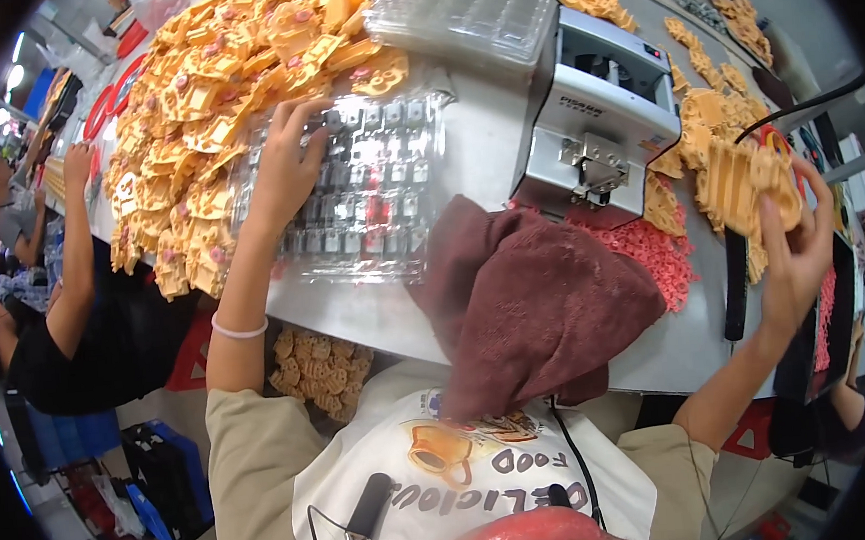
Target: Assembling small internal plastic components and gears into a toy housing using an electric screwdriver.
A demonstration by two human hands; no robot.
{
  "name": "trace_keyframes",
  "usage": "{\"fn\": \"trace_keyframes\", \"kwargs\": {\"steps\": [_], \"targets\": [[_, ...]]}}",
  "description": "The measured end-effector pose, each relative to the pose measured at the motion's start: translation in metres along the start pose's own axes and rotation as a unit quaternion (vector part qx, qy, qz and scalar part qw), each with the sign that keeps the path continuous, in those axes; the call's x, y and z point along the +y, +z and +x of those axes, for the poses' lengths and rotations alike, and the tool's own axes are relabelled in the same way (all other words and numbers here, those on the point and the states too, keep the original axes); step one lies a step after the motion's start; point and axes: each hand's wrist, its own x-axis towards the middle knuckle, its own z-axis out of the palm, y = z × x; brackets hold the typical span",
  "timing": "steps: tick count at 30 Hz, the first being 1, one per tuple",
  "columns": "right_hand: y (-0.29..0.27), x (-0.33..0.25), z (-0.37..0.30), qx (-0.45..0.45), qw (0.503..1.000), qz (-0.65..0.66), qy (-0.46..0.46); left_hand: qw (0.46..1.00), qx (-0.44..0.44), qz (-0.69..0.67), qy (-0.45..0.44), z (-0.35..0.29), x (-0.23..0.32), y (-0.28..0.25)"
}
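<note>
A clear plastic tray (350, 241) with rows of small compartments lies before me, small light pieces showing in many of them and a few red ones near the middle. Over its far left part is my left hand (290, 165), fingers bent and apart from the thumb, with nothing visible between them. My right hand (799, 234), raised at the right side of the table, grips a ridged yellow-orange plastic piece (748, 188); whether it is one piece or several together I cannot tell. Beside the tray, a large heap of similar yellow-orange pieces (178, 137) covers the table's far left.
A silver-grey machine (592, 108) stands right of centre, pink bits (652, 260) beside it. A brown cloth (545, 302) hangs over the front edge. Stacked clear trays (465, 17) lie at the back. Another person (95, 314) works at the left.
</note>
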Motion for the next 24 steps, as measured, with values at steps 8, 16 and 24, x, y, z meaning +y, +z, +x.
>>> {"fn": "trace_keyframes", "kwargs": {"steps": [8, 16, 24], "targets": [[0.097, -0.066, -0.079, -0.207, 0.926, -0.286, -0.132, 0.997, -0.02, 0.03, 0.062, -0.003, -0.012, -0.002], [0.056, -0.024, -0.043, -0.287, 0.935, -0.091, -0.189, 0.993, -0.105, 0.039, -0.025, 0.001, -0.037, -0.017], [0.064, -0.024, -0.094, -0.23, 0.957, -0.148, -0.097, 0.971, -0.176, 0.162, -0.025, 0.003, -0.019, -0.021]]}}
